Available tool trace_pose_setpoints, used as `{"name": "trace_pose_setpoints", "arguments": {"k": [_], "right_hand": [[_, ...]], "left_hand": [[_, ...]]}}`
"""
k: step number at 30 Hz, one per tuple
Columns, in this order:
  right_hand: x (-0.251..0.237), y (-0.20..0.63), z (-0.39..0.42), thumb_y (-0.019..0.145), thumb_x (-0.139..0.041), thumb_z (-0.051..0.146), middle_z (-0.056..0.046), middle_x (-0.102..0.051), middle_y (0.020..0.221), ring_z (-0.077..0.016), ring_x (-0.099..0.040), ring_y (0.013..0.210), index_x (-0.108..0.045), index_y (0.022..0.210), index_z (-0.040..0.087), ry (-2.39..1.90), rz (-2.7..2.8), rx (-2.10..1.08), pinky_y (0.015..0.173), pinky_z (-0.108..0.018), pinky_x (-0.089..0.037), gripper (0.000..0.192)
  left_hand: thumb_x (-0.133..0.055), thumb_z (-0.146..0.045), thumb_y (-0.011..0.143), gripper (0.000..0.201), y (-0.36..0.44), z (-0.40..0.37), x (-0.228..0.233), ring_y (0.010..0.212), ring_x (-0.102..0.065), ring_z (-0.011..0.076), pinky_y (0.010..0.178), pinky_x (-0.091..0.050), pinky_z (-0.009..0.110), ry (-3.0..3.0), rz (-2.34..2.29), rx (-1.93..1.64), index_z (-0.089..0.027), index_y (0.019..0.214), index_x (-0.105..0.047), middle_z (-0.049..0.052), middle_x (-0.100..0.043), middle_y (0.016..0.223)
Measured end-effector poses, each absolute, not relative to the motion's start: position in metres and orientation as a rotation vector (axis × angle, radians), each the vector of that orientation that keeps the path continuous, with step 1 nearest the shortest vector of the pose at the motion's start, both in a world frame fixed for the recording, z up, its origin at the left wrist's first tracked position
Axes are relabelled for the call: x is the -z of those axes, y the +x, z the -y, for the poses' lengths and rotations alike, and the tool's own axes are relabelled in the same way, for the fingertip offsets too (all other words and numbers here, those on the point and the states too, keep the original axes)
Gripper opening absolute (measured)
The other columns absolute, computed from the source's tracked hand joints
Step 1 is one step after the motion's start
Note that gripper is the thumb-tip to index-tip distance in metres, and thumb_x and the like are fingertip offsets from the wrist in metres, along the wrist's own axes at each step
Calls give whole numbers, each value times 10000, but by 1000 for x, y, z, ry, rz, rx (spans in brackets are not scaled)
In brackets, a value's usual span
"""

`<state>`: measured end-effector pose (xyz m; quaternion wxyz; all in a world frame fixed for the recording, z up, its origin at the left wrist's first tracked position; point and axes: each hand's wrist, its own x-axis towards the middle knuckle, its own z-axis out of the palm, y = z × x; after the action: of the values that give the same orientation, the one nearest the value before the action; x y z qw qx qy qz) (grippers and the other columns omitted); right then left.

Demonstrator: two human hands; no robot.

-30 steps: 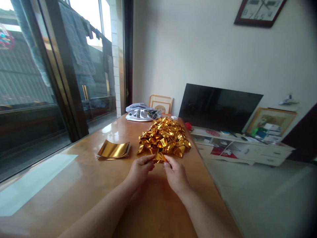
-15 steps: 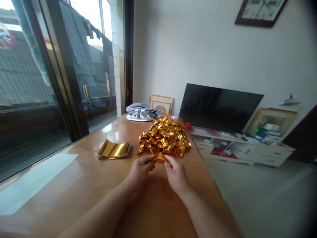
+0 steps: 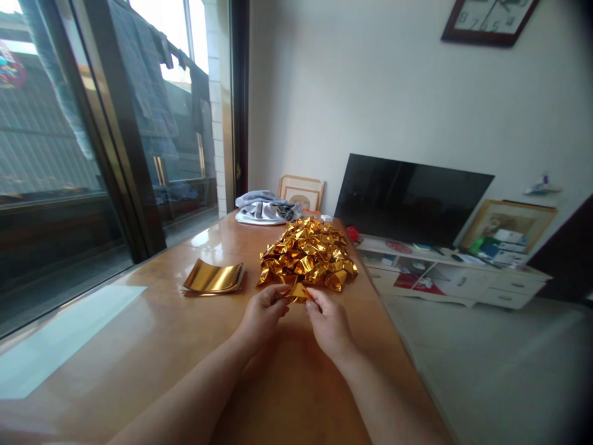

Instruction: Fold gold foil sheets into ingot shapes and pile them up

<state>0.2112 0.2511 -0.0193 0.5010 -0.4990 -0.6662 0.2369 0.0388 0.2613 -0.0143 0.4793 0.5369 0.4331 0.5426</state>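
Observation:
Between my two hands is a small folded piece of gold foil paper [image 3: 297, 293], held just above the wooden table [image 3: 278, 383]. My left hand [image 3: 263, 310] pinches its left end, thumb against fingers. On the other end my right hand [image 3: 328, 318] has a similar pinch. Right behind them rises a heap of folded gold foil pieces [image 3: 309, 253], shiny and pointed. To the left lies a stack of flat gold foil sheets [image 3: 214, 277], its edges curling up.
Folded clothes [image 3: 264, 209] lie at the table's far end, near framed pictures [image 3: 301, 190]. A pale sheet [image 3: 69, 337] covers part of the left side. Beyond the table's right edge stand a white cabinet [image 3: 486, 287] and a television [image 3: 412, 201].
Both hands keep their pinch on the folded foil paper. The left fingers have shifted slightly along its end, and the piece looks a little more spread. The heap and stack look unchanged.

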Motion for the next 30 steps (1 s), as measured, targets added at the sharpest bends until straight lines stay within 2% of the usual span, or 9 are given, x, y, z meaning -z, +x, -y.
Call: {"name": "trace_pose_setpoints", "arguments": {"k": [9, 15, 25, 30], "right_hand": [[27, 212, -255, 908, -511, 288, -64, -759, 1006, -213, -710, 852, -671, 1247, 211, -1203, 1590, -662, 758, -317, -575, 383], [26, 213, -256, 904, -516, 306, -70, -758, 973, -208, -707, 819, -668, 1242, 183, -1203, 1526, -715, 743, -317, -579, 390], [27, 215, -257, 888, -516, 293, -46, -757, 851, -190, -694, 694, -690, 1206, 191, -1210, 1542, -761, 606, -284, -558, 376], [27, 218, -257, 893, -528, 273, -50, -759, 906, -206, -708, 792, -696, 1179, 216, -1225, 1624, -673, 696, -309, -561, 337]], "left_hand": [[-669, -255, 750, 299, 35, -264, 16, 646, -518, 122, 601, -394, 236, 1440, -1114, -1281, -128, 1018, -707, 38, -668, 814], [-698, -277, 729, 278, 36, -264, 17, 659, -517, 132, 618, -393, 234, 1446, -1109, -1280, -137, 966, -739, 43, -681, 799], [-644, -204, 726, 372, 36, -262, 16, 785, -607, 196, 649, -430, 250, 1500, -1082, -1212, -159, 1078, -757, 89, -743, 973], [-614, -194, 751, 412, 34, -261, 14, 697, -583, 161, 620, -419, 244, 1512, -1117, -1169, -145, 1140, -743, 69, -748, 907]]}}
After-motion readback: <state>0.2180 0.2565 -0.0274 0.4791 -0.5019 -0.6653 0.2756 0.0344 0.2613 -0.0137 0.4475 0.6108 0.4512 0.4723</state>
